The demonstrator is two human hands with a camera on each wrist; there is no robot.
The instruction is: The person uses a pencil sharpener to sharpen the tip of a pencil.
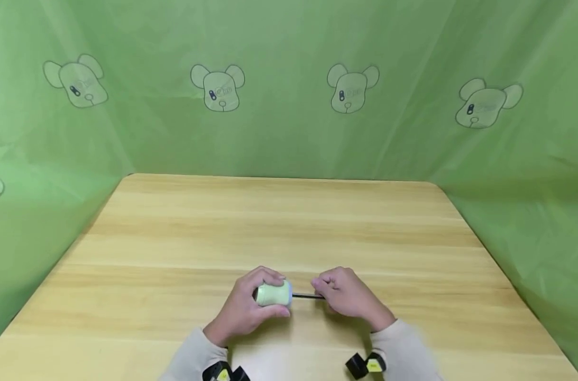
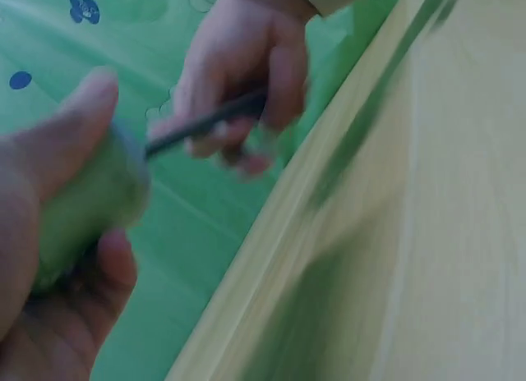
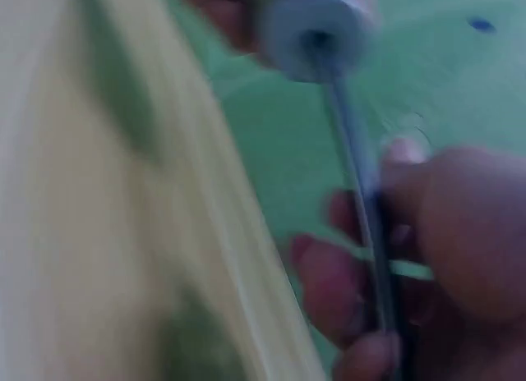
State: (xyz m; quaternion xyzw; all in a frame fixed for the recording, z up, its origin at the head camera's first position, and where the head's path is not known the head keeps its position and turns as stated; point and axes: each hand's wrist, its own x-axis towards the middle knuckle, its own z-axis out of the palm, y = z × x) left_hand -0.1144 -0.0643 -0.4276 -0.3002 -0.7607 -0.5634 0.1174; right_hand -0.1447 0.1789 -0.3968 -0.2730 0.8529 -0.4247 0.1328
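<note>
My left hand [image 1: 243, 307] grips a pale green cylinder [image 1: 271, 295] with a light-blue end, fingers over its far side and thumb along its near side. From that end a thin dark rod [image 1: 308, 296] sticks out toward my right hand [image 1: 348, 293], whose curled fingers hold its other end. In the right wrist view the rod [image 3: 362, 176] enters a hole in the pale-blue end face [image 3: 308, 36]. The left wrist view shows the green body [image 2: 94, 200] between thumb and fingers, somewhat blurred. Both hands are just above the table, and the object's exact kind cannot be made out.
The wood-grain table [image 1: 279, 227] spreads out beneath and beyond the hands. Green sheeting [image 1: 289, 143] printed with bear heads hangs behind it and at both sides. Black wrist devices with yellow labels [image 1: 373, 365] sit at the sleeves.
</note>
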